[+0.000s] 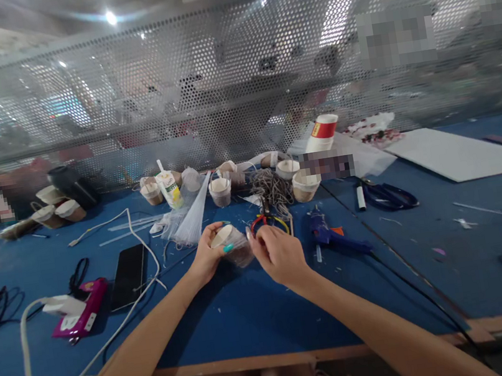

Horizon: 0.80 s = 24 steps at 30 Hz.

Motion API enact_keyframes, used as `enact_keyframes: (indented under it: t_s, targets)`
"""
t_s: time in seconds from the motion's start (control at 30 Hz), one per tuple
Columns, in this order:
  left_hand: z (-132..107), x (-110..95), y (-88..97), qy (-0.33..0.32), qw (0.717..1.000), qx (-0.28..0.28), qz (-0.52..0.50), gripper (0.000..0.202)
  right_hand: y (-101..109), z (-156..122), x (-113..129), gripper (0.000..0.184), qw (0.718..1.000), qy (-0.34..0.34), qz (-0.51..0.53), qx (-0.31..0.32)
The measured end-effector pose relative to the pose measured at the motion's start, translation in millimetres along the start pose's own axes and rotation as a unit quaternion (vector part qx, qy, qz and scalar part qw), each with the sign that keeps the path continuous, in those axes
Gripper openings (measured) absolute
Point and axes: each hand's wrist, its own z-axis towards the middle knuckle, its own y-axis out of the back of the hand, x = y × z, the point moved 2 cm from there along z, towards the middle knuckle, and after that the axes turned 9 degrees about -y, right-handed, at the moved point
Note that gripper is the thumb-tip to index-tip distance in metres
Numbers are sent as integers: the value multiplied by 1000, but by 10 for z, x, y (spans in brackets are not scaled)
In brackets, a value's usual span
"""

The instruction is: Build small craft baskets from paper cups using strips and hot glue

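Tilted in my left hand (204,256) is a small cup (240,251), its pale opening facing up and left and its side wrapped in a thin greyish, mesh-like covering. The thumb and fingers of that hand close around the rim. My right hand (280,254) is closed in a pinch at the cup's right side; whatever lies between its fingertips is too small to make out. Just behind the right hand lies a tool with red and yellow curved handles (269,218), partly hidden. A blue glue gun (333,233) rests to the right of that hand.
Several small wrapped cups (221,191), a drink cup with a straw (169,189) and tangled grey cord (273,190) stand or lie behind. Left are a phone (128,276), a white cable (147,247) and a magenta power bank (80,309). Scissors (391,195) and a white board (466,149) lie right.
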Motion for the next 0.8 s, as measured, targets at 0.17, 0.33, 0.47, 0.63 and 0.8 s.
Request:
enact_keyframes:
  t_s: [0.17,0.33,0.47,0.63,0.8]
  targets:
    - [-7,5,-16,4,1000,12,14,66,10,75,-79,29,986,-17,141,87]
    - [-14,6,-20,-3,1000,16,27,64,-78,64,-43,28,989,-1,125,82]
    - [-15,-5,-29,-1,999,17,29,64,-128,57,-46,30,992,12,109,68]
    - [-18,0,-27,0,999,16,31,61,-113,74,-59,30,996,37,70,52]
    - [-27,7,-33,5,999,21,24,55,-127,64,-54,29,997,54,28,38]
